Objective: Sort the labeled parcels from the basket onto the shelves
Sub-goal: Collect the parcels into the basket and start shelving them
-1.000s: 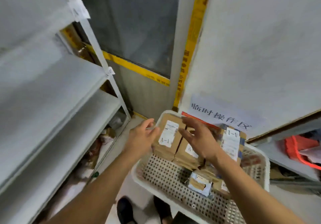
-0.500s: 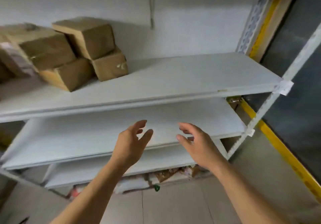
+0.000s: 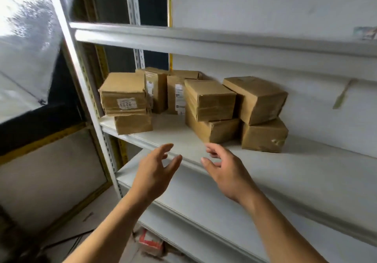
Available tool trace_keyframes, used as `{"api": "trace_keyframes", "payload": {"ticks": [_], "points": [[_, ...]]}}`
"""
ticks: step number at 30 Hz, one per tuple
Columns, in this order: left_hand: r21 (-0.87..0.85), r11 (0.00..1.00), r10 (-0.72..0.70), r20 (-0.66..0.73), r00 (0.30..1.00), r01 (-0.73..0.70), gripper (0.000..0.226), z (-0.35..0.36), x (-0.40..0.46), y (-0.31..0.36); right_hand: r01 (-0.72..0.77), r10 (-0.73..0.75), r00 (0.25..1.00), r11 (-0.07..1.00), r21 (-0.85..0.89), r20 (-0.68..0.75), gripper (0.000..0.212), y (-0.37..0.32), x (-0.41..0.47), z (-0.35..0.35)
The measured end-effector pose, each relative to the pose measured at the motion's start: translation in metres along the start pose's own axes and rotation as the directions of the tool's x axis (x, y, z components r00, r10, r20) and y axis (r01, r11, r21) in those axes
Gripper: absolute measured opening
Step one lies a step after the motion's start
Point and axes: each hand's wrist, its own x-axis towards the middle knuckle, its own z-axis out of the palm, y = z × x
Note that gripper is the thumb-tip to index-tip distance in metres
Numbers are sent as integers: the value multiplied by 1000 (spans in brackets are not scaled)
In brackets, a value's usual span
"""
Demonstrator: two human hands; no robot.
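- Both hands empty. Left hand (image 3: 154,174) and right hand (image 3: 228,171) are raised side by side, palms turned toward each other, fingers spread and loosely bent — nothing between them.
- Landmark: the white metal shelf board (image 3: 177,138) carrying the parcels. Both hands hover just in front of its front lip, below the stacks.
- On that board, left end: a brown cardboard parcel with a white printed label (image 3: 123,94) sits on top of a plain brown carton (image 3: 133,124) that overhangs the lip slightly.
- Behind these, toward the back of the board: two upright taped brown boxes with white labels (image 3: 163,90).
- Further right on the board: four brown cartons in two stacks (image 3: 234,111), the upper ones skewed on the lower.
- The basket is not in view.
- Handling, as a judgement: small taped cartons with crumpled faces — probably light and fairly stiff, the tape a little slick. Best taken on two opposite side faces, or one hand beneath.
- Risk: the skewed top cartons could slide if nudged.
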Motion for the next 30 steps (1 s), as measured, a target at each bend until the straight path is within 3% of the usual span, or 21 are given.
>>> {"api": "trace_keyframes", "payload": {"ticks": [8, 14, 21, 25, 30], "points": [[65, 982, -151, -278, 949, 176, 56, -65, 26, -29, 148, -150, 971, 989, 24, 187, 50, -39, 102, 59], [-33, 966, -246, -413, 877, 255, 62, -107, 70, -44, 142, -174, 960, 978, 155, 218, 63, -72, 168, 99], [-216, 935, -342, -348, 873, 280, 84, -138, 148, -60, 91, -141, 978, 951, 294, 154, 76, -103, 229, 133], [-338, 907, -347, -269, 898, 249, 49, -141, 177, -72, 16, -87, 984, 912, 410, 155, 79, -110, 252, 146], [-403, 889, -332, -242, 912, 217, 60, -140, 190, -77, 10, -70, 992, 874, 487, 106, 68, -112, 259, 156]]}}
